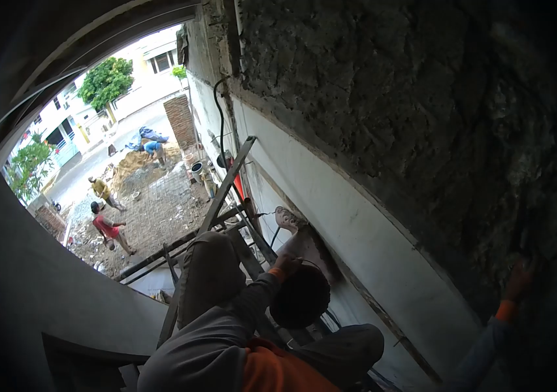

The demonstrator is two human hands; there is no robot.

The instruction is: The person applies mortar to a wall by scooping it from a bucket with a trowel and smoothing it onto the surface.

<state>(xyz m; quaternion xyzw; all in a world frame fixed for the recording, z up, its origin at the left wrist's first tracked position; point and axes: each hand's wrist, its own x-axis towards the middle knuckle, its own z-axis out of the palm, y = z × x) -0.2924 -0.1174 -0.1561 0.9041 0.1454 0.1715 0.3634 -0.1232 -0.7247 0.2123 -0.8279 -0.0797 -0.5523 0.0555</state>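
Observation:
My left hand (287, 264) is closed on the thin wire handle of a dark round bucket (300, 297), tilted beside my knee; its inside is too dark to make out. At the far right, my right hand (520, 277) is raised against the rough grey wall surface (370, 98), its fingers wrapped round a dark tool that is hard to make out in the shadow. Below the rough grey coat runs a smooth white band of wall (337, 196).
Scaffold bars (226, 186) cross in front of my knees, high above the ground. Down outside, several people, one in a red shirt (105, 225), stand near a sand pile (128, 168). A black cable (219, 108) hangs along the wall.

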